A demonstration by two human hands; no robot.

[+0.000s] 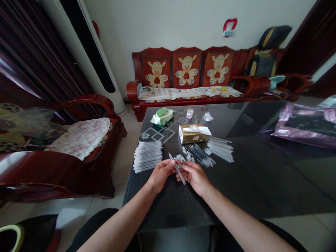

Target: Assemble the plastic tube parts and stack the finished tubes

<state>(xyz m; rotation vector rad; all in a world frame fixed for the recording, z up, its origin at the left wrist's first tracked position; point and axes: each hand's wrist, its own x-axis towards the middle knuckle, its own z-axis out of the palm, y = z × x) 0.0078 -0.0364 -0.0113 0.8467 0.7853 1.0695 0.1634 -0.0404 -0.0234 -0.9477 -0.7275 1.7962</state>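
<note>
- Fingers of the left hand (pixel 159 174) pinch a translucent pen (pixel 180 174), thumb on top, and it slants across, pointed end up and away!
- Right hand (pixel 195 175) right alongside, thumb and fingertips curled in close; whether they grip anything, I cannot tell from here.
- That pen sits up front, above the near part of the dark table (pixel 249 185), between the two hands.
- Just beyond the fingers: small whitish pieces (pixel 188 154) scattered, and dark thin rods (pixel 202 155) bunched beside them.
- Look left, a neat row of pale tubes (pixel 148 155); over right, another pale bundle (pixel 221 148), next to the gold-and-white tissue box (pixel 191 138).
</note>
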